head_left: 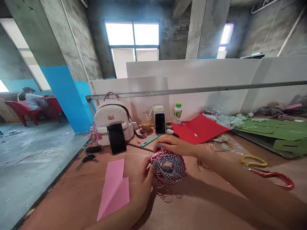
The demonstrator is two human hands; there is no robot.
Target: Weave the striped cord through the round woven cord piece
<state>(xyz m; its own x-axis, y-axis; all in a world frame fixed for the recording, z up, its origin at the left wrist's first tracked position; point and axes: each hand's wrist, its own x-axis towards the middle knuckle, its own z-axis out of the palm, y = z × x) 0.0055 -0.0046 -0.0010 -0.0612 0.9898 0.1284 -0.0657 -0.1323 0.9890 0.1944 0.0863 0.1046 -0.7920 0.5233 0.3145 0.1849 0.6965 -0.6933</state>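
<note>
A round coil of twisted dark-and-white cord with pink and red at its rim [171, 169] is held tilted above the brown table [79, 198]. My left hand [145, 179] grips its left edge, with the thumb on the near face. Across the top edge lies my right hand [172, 145], its fingers bent over the rim and pointing left. A loose loop of cord [165, 199] hangs from the bottom of the coil. Left of my left hand lies a pink paper piece [115, 188].
A backpack [98, 118], phone [116, 139], keys [87, 159], drink cup [146, 123] and bottle [177, 113] stand or lie behind. Red sheet [199, 129], green boards [283, 129] and scissors [266, 171] are at right. A person [31, 99] sits far left.
</note>
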